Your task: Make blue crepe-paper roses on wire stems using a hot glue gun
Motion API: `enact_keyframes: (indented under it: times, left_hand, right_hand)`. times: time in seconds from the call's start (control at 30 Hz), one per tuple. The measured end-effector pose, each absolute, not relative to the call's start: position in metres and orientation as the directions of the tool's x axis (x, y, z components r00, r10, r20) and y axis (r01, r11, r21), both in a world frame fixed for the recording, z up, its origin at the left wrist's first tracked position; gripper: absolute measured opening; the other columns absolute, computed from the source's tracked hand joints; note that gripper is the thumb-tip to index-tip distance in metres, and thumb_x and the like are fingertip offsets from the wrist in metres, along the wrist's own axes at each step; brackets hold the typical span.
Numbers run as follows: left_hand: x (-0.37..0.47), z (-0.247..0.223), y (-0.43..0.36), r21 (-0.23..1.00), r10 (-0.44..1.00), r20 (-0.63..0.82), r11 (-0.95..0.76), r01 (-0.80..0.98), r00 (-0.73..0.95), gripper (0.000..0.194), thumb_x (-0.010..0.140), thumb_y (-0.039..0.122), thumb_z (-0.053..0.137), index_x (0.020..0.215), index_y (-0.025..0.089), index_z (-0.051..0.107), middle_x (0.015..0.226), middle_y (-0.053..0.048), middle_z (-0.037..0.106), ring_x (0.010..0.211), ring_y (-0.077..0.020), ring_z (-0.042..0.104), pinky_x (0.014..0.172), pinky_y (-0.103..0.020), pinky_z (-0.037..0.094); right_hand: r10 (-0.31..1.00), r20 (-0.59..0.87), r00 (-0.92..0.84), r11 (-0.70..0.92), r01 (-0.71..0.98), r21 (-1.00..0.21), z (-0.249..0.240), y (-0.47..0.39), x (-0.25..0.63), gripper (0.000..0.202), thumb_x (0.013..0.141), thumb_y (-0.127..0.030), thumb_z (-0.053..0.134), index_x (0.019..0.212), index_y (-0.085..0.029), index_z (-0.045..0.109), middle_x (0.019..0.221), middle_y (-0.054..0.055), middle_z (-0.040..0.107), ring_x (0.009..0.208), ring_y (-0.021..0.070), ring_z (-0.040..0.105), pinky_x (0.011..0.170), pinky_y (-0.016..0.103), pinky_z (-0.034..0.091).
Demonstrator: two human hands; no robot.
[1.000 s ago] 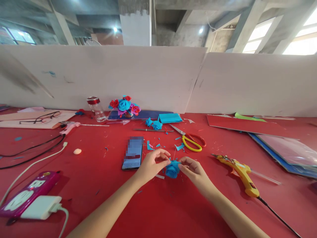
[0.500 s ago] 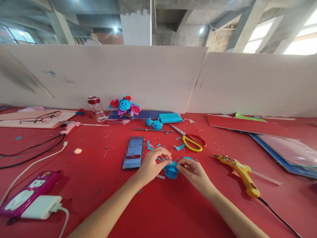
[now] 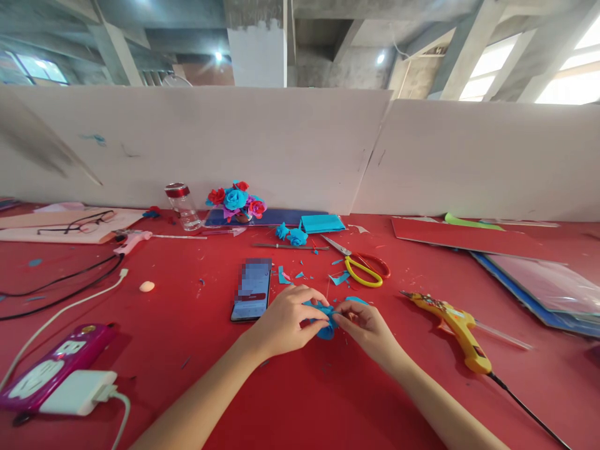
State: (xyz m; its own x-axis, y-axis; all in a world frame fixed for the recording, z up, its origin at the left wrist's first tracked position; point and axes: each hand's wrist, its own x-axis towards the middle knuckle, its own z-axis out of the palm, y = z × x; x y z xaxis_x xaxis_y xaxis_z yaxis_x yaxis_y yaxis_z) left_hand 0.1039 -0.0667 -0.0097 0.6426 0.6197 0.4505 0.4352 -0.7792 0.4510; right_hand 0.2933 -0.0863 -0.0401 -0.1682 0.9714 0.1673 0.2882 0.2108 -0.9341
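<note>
I am holding a blue paper rose (image 3: 327, 332) just below and right of the frame's centre, over the red tabletop (image 3: 300, 400). With my right hand (image 3: 368, 322) I am pinching its edge between thumb and forefinger, the other fingers bending inward. With my left hand (image 3: 293, 317) I am gripping its petals between thumb and fingers, which are partly hiding the bloom; I cannot tell whether those tips are meeting. A smartphone (image 3: 253, 294) is lying just left of my left hand, blue paper scraps (image 3: 340, 278) and yellow-and-red-handled scissors (image 3: 365, 271) are lying above my hands, and a yellow hot glue gun (image 3: 447, 325) is resting at the lower right. Two smaller blue paper flowers (image 3: 297, 237) are sitting near the centre, beside a folded blue paper piece (image 3: 322, 223).
</note>
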Motion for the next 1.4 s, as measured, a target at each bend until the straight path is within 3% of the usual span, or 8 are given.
enact_keyframes:
  times: [0.17, 0.37, 0.6, 1.4]
  left_hand:
    - [0.1023, -0.0071, -0.0681, 0.414, 0.613, 0.459, -0.788, 0.455, 0.643, 0.018, 0.085, 0.020, 0.051, 0.081, 0.023, 0.069, 0.097, -0.002, 0.065, 0.088, -0.0167, 0.057, 0.082, -0.033, 0.040]
    - [0.0963, -0.0001, -0.0688, 0.315, 0.537, 0.452, -0.843, 0.435, 0.712, 0.013, 0.083, 0.029, 0.057, 0.087, 0.023, 0.068, 0.100, -0.003, 0.065, 0.089, -0.0180, 0.057, 0.084, -0.035, 0.039]
    - [0.1002, -0.0063, -0.0694, 0.164, 0.472, 0.472, -0.877, 0.452, 0.745, 0.025, 0.089, 0.015, 0.043, 0.079, 0.019, 0.066, 0.098, -0.003, 0.065, 0.088, -0.0171, 0.057, 0.082, -0.035, 0.039]
    - [0.0975, -0.0043, -0.0685, 0.109, 0.488, 0.390, -0.866, 0.488, 0.780, 0.016, 0.080, 0.008, 0.052, 0.080, 0.019, 0.063, 0.101, -0.001, 0.064, 0.087, -0.0177, 0.056, 0.080, -0.034, 0.035]
  right_hand:
    - [0.971, 0.168, -0.172, 0.213, 0.289, -0.934, -0.0417, -0.0859, 0.2924, 0.022, 0.078, -0.038, 0.058, 0.071, -0.018, 0.063, 0.062, 0.000, 0.057, 0.058, 0.0132, 0.047, 0.057, 0.026, 0.040]
    - [0.971, 0.164, -0.173, 0.211, 0.304, -0.929, -0.0384, -0.0871, 0.2911, 0.023, 0.078, -0.039, 0.057, 0.069, -0.019, 0.061, 0.061, 0.000, 0.056, 0.057, 0.0129, 0.045, 0.056, 0.025, 0.039]
    - [0.972, 0.174, -0.158, 0.217, 0.318, -0.923, -0.0395, -0.0866, 0.2919, 0.023, 0.078, -0.039, 0.057, 0.070, -0.018, 0.062, 0.063, 0.000, 0.056, 0.059, 0.0136, 0.046, 0.058, 0.026, 0.039]
    - [0.964, 0.216, -0.156, 0.261, 0.385, -0.885, -0.0433, -0.0880, 0.2922, 0.016, 0.080, -0.031, 0.055, 0.072, -0.019, 0.062, 0.065, 0.000, 0.058, 0.061, 0.0143, 0.048, 0.060, 0.027, 0.041]
